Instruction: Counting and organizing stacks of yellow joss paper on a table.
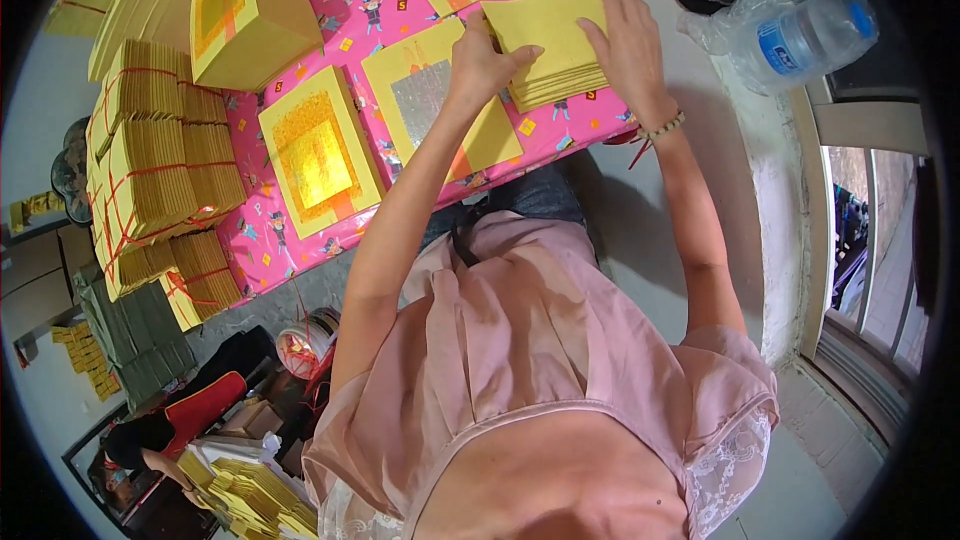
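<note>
Both my hands hold one thick stack of yellow paper sheets (552,52) at the near edge of a table with a pink patterned cover (400,0). My left hand (483,58) grips the stack's left edge with the thumb on top. My right hand (628,40) lies flat over its right side, a bead bracelet on the wrist. Beside the stack lies a yellow sheet with a silver foil square (432,98). Further left lies a yellow sheet with a gold foil square (318,152).
Tied bundles of yellow paper (160,160) are piled at the table's left. A loose block of yellow sheets (252,12) leans behind them. A plastic water bottle in a bag (800,30) stands on the window ledge at right. Another person (150,440) sits on the floor at lower left.
</note>
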Action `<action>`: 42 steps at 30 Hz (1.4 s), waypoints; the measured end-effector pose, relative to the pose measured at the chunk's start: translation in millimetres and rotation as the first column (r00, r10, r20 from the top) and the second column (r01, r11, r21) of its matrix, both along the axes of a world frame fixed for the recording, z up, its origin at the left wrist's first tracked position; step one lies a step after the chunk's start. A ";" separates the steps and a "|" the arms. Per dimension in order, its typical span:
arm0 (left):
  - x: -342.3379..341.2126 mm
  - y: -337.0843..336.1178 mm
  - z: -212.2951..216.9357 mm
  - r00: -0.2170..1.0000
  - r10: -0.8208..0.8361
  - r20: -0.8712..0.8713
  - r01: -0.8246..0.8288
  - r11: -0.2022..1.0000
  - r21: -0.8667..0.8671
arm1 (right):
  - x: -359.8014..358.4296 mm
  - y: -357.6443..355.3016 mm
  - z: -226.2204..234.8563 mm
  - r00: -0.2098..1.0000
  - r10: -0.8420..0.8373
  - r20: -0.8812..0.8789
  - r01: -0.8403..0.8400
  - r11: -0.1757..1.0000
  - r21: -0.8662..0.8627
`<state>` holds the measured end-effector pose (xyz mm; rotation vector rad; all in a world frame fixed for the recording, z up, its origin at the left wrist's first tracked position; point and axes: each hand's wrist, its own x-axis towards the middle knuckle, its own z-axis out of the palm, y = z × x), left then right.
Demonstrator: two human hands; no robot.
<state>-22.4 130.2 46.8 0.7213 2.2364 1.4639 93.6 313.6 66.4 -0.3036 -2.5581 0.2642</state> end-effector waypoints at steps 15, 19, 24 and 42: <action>11.6 -22.6 -20.5 0.988 0.118 0.098 -0.132 0.980 0.150 | -6.5 -1.2 -39.4 0.952 0.119 0.281 -0.162 0.977 0.136; 19.2 -42.6 -28.8 0.984 0.142 0.104 -0.165 0.946 0.278 | -7.8 0.8 -39.2 0.946 0.103 0.307 -0.155 0.976 0.150; 36.9 -82.6 -47.0 0.981 0.137 0.135 -0.169 0.948 0.270 | -10.9 3.5 -30.7 0.919 0.115 0.376 -0.170 0.978 0.118; 83.2 -127.6 -16.8 0.983 0.151 0.108 -0.177 0.940 0.293 | -19.9 12.4 17.6 0.874 0.143 0.464 -0.162 0.987 0.001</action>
